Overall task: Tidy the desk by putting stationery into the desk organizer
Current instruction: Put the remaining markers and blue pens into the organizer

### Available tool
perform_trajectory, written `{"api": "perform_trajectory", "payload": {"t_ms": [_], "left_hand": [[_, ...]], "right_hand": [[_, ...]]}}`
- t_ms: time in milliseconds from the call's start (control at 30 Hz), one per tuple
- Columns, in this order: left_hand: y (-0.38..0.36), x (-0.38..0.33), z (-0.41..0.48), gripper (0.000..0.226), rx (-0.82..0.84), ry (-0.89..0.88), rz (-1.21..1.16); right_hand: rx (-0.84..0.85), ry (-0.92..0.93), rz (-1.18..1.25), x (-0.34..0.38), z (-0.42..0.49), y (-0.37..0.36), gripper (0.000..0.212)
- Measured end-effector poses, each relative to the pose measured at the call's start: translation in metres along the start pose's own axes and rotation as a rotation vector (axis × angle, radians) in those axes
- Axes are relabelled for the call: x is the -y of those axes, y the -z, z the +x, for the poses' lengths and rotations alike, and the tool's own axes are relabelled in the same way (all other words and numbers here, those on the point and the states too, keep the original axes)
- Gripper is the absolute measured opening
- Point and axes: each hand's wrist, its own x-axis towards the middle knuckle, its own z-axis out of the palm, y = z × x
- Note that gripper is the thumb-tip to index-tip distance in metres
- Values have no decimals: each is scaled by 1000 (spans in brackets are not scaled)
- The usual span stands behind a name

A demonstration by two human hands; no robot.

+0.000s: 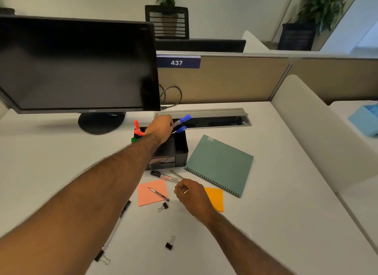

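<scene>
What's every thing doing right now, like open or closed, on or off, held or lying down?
Monitor: screen dark.
Cable hatch: lid open.
Desk organizer: upright, orange markers inside.
Blue marker: capped, held by left hand.
Right hand: pinches a thin item, too small to tell.
Notebook: closed, lying flat.
Black-capped marker: capped, lying on desk.
Pen: lying on pink note.

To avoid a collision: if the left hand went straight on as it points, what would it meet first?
Probably the grey cable tray set in the desk behind the organizer: the left hand, gripping a blue marker, points toward its raised lid. Depth is unclear.
</scene>
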Motion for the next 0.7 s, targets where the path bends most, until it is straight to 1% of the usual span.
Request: {"api": "perform_trajectory", "payload": {"t_ms": [133, 367, 433, 533, 600, 700], "left_hand": [[-5, -3, 4, 9, 42, -15, 33], [-6, -5, -4, 19, 18, 11, 73], [-2, -5, -11, 25, -22, 19, 26], [3, -1, -37, 33, -103, 31, -117], [1, 11, -66, 31, -145, 38, -189], [-3, 50, -124, 29, -221, 116, -281]], "right_hand": [[-10, -17, 0, -7, 2, 5, 12], [-10, -27, 27, -8, 4, 3, 10], [-2, -31, 29, -6, 5, 1, 9], [10, -19, 19, -3, 6, -5, 8], [18, -8, -1, -1, 6, -9, 7], [32, 28, -42, 0, 7, -14, 8]]}}
